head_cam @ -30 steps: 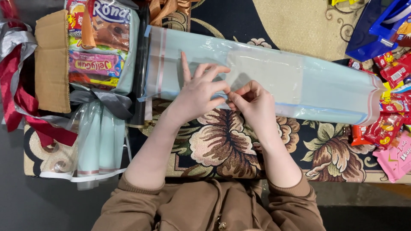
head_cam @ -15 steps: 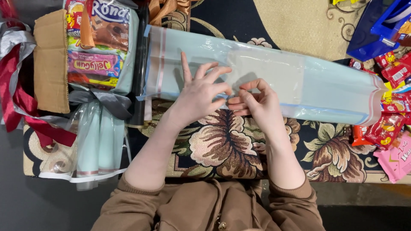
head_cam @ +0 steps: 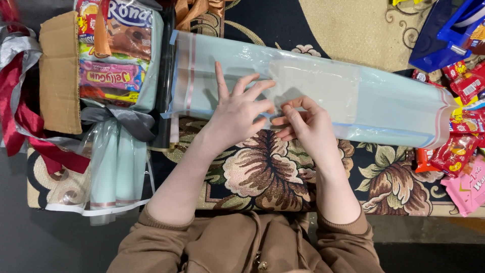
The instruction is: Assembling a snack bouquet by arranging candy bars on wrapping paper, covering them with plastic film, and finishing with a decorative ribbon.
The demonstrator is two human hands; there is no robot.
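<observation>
Covering most of the view, a floral cloth (head_cam: 262,172) is lying under everything, w/ a long pale-blue cellophane sheet (head_cam: 353,96) stretching across it, long axis running left to right, far end reaching toward the snack packets (head_cam: 457,151) at right. Wrapped gift bundle (head_cam: 118,76) w/ a grey bow (head_cam: 118,121) is sitting at the sheet's left end; a cardboard piece (head_cam: 60,81) and red ribbon (head_cam: 20,121) are lying beyond that. A blue box (head_cam: 444,40) is showing top right.

The person, in brown sleeves, is working at the sheet's near edge, about midway along it. Left hand (head_cam: 237,114) is pressing flat on the sheet, fingers spread wide, gripping nothing, just pinning it down. Right hand (head_cam: 305,126) is curling just beside it, thumb and fingertips pinched together at the sheet's near edge; looks like they're nipping the edge or sth small on it, but can't tell which. Both hands are nearly touching. Sheet is lying directly under and ahead of both hands, so neither arm is needing to reach; the longer free stretch is running off to the right hand's side.
</observation>
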